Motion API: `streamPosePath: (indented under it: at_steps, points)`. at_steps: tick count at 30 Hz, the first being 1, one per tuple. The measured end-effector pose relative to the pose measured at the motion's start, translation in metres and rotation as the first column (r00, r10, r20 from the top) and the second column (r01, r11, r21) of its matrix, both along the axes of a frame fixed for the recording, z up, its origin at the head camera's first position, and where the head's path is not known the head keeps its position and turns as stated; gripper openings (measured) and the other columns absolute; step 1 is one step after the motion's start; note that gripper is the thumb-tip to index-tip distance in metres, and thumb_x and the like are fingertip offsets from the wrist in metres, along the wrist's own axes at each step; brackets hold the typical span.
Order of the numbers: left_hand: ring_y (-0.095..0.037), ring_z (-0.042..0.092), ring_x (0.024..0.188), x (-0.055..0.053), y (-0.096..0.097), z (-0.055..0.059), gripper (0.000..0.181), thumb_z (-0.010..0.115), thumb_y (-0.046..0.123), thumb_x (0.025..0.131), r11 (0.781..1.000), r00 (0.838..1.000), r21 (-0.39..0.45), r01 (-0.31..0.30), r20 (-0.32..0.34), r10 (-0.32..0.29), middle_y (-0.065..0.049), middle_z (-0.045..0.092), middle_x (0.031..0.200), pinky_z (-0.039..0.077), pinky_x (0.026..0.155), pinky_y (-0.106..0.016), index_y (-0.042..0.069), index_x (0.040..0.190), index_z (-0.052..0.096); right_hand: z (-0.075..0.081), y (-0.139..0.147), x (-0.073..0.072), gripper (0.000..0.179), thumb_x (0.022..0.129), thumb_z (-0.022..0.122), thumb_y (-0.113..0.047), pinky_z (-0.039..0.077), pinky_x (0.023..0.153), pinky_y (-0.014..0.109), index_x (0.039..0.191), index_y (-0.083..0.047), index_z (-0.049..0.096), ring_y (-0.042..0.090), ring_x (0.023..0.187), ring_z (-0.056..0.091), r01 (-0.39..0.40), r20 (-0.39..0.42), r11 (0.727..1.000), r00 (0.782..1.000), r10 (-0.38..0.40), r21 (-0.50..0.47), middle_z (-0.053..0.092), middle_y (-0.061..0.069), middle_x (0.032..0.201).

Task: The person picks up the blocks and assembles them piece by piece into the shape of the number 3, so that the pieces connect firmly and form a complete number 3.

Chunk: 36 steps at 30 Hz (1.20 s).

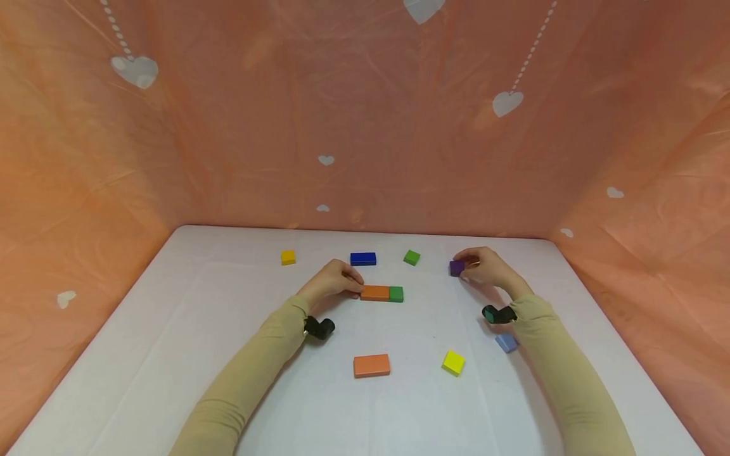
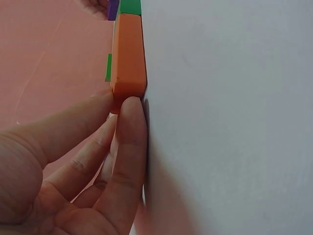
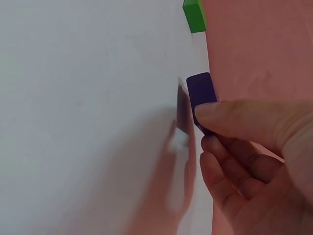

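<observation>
Left hand point(image 1: 333, 278): thumb and fingers pinch the left end of an orange block point(image 1: 375, 293), covering that tip. The block lies about midway between the side edges of the white tabletop point(image 1: 171, 329), its right end touching a dark green block point(image 1: 396, 294), whose far end the left wrist view crops. Right hand point(image 1: 485, 266): thumb and fingers grasp a purple block point(image 1: 456, 268) near the tabletop's far right corner. The fingers mask part of it; I cannot tell whether it touches the surface. Along the far edge stand a golden block point(image 1: 288, 257), a dark blue block point(image 1: 363, 259) and a light green block point(image 1: 412, 257), the last cut off in the right wrist view. Nearer me: a salmon block point(image 1: 372, 366), a yellow block point(image 1: 453, 363) and, just beside the right sleeve point(image 1: 570, 373), a pale blue block point(image 1: 506, 343). The tabletop's near edge falls out of view.
</observation>
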State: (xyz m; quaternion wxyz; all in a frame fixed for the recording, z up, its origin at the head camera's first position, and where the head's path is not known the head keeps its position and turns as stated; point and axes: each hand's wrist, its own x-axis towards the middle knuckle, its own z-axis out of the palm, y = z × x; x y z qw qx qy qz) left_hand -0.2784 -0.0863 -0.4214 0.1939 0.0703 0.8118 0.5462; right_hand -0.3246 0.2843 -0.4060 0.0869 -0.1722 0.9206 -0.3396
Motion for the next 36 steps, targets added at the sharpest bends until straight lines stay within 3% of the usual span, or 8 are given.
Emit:
streamPosePath:
  at_steps: [18, 27, 32, 36]
  points:
    - [-0.016, 0.064, 0.072, 0.001, -0.001, 0.0, 0.014, 0.071, 0.002, 0.084, 1.0, 1.0, -0.029, -0.007, -0.001, 0.007, -0.011, 0.066, 0.087, 0.055, 0.072, -0.027, -0.004, 0.097, 0.069, 0.007, -0.019, 0.018, 0.035, 0.085, 0.067, 0.003, 0.047, 0.094, 0.046, 0.119, 0.004, 0.062, 0.034, 0.105, 0.057, -0.087, -0.03, 0.993, 0.996, 0.085, -0.083, 0.059, 0.022, 0.119]
    - [-0.016, 0.064, 0.07, 0.001, -0.001, 0.0, 0.015, 0.071, 0.001, 0.084, 1.0, 1.0, -0.017, -0.008, -0.009, 0.008, -0.011, 0.067, 0.087, 0.055, 0.071, -0.028, -0.005, 0.098, 0.069, 0.012, -0.042, 0.023, 0.034, 0.084, 0.064, 0.008, 0.047, 0.093, 0.046, 0.118, 0.007, 0.061, 0.033, 0.103, 0.058, -0.185, -0.081, 0.975, 0.981, 0.176, -0.121, 0.061, 0.022, 0.116]
    - [-0.016, 0.064, 0.071, 0.001, 0.0, 0.001, 0.015, 0.071, 0.003, 0.085, 0.999, 1.0, -0.037, -0.004, -0.019, 0.003, -0.01, 0.067, 0.087, 0.055, 0.072, -0.027, -0.004, 0.098, 0.069, 0.013, -0.056, 0.025, 0.034, 0.084, 0.063, 0.011, 0.046, 0.092, 0.052, 0.117, 0.014, 0.058, 0.04, 0.103, 0.058, -0.218, -0.104, 0.966, 0.973, 0.205, -0.138, 0.06, 0.028, 0.114]
    - [-0.016, 0.064, 0.071, 0.002, 0.0, 0.001, 0.015, 0.071, 0.002, 0.085, 0.999, 1.0, -0.035, -0.002, -0.018, 0.002, -0.01, 0.067, 0.087, 0.055, 0.072, -0.027, -0.004, 0.098, 0.069, 0.013, -0.065, 0.025, 0.034, 0.083, 0.066, 0.009, 0.048, 0.091, 0.05, 0.116, 0.012, 0.06, 0.037, 0.102, 0.059, -0.236, -0.116, 0.961, 0.969, 0.22, -0.144, 0.061, 0.026, 0.114]
